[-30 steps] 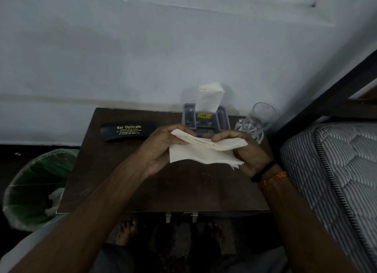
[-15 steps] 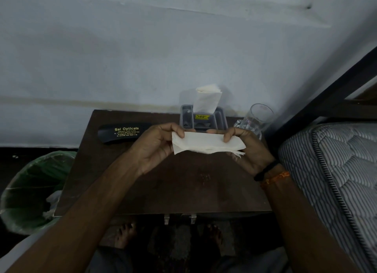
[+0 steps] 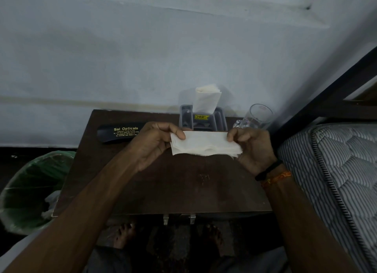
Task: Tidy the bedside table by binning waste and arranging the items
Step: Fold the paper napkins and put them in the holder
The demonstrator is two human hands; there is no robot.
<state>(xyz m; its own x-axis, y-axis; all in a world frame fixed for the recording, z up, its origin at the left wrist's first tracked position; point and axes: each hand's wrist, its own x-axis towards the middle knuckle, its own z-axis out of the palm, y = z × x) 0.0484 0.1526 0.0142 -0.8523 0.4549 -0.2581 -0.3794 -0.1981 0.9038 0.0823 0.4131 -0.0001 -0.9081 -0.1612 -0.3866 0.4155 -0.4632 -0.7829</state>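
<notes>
The black case (image 3: 120, 133) at the table's (image 3: 183, 189) back edge reads "Sai Opticals"; the left hand (image 3: 152, 145) and right hand (image 3: 253, 148) pinch folded tissues (image 3: 205, 143) by their ends.

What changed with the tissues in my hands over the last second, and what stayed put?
The stack of tissues, fanned open and tilted a second ago, is now squared into a flat bundle held level. The left hand and right hand still pinch its two ends. The glasses case, tissue holder, glass and bin have not moved.
</notes>
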